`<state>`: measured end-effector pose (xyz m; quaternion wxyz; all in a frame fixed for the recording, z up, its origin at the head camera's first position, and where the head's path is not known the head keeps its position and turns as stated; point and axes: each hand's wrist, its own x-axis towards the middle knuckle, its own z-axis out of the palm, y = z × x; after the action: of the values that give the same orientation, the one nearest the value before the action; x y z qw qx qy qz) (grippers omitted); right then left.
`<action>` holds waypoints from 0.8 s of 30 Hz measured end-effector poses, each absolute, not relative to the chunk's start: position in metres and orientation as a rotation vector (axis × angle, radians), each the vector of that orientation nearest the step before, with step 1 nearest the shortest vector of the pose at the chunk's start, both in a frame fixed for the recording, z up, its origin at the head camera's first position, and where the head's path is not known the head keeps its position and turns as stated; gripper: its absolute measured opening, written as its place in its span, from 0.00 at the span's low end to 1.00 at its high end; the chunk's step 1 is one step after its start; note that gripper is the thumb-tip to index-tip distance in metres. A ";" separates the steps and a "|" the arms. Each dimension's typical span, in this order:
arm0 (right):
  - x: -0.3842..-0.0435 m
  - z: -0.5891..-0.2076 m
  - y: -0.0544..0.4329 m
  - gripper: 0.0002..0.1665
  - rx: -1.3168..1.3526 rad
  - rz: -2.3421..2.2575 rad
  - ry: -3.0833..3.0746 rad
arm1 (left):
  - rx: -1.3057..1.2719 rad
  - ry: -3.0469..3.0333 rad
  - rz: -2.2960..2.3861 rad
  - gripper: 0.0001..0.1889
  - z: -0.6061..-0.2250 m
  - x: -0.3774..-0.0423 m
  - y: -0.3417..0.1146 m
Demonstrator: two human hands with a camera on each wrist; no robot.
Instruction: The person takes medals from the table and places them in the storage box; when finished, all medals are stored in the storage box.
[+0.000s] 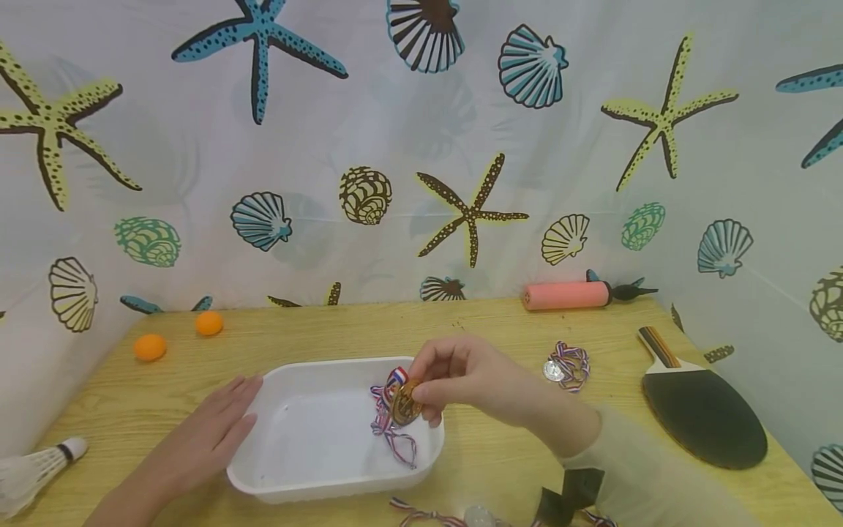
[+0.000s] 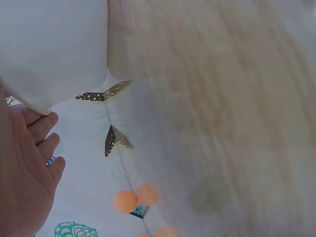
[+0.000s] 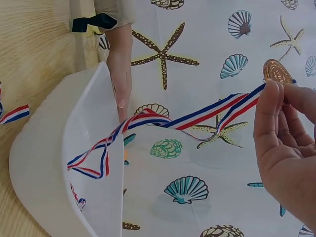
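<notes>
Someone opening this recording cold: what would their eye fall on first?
Probably the bold starfish and shells printed on the cloth behind the table. Next, likely the gold medal pinched in the right hand at the right end of the white tray, its striped ribbon running into the tray; then the black paddle on the table's right side.

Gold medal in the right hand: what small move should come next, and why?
I'd probably lower the gold medal into the white tray and release it. The right hand pinches it above the tray's right end, its striped ribbon trails down inside, and the left hand touches the opposite end, which might steady the tray.
</notes>
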<state>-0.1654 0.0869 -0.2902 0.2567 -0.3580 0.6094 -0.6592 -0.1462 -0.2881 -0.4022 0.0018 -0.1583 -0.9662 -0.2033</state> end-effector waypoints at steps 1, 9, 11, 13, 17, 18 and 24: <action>-0.165 -0.290 0.086 0.09 -0.973 -1.783 1.641 | -0.494 -3.034 -0.636 0.29 -0.402 -0.146 -0.288; -0.170 -0.301 0.086 0.09 -0.932 -1.685 1.708 | -0.482 -3.053 -0.625 0.30 -0.404 -0.148 -0.288; -0.173 -0.305 0.087 0.08 -0.902 -1.648 1.748 | -0.479 -3.055 -0.623 0.30 -0.405 -0.148 -0.288; -0.178 -0.310 0.089 0.07 -0.880 -1.611 1.788 | -0.480 -3.055 -0.623 0.30 -0.405 -0.148 -0.289; -0.188 -0.320 0.093 0.06 -0.822 -1.535 1.873 | -0.486 -3.051 -0.623 0.30 -0.405 -0.148 -0.289; -0.191 -0.323 0.094 0.06 -0.811 -1.512 1.900 | -0.487 -3.050 -0.622 0.30 -0.405 -0.148 -0.289; -0.205 -0.338 0.095 0.04 -0.811 -1.374 2.058 | -0.486 -3.044 -0.624 0.30 -0.403 -0.147 -0.289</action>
<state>-0.2047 0.0946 -0.3377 0.2656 -0.3001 0.7620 -0.5087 -0.1465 -0.2888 -0.4035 -0.0018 -0.1547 -0.9678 -0.1985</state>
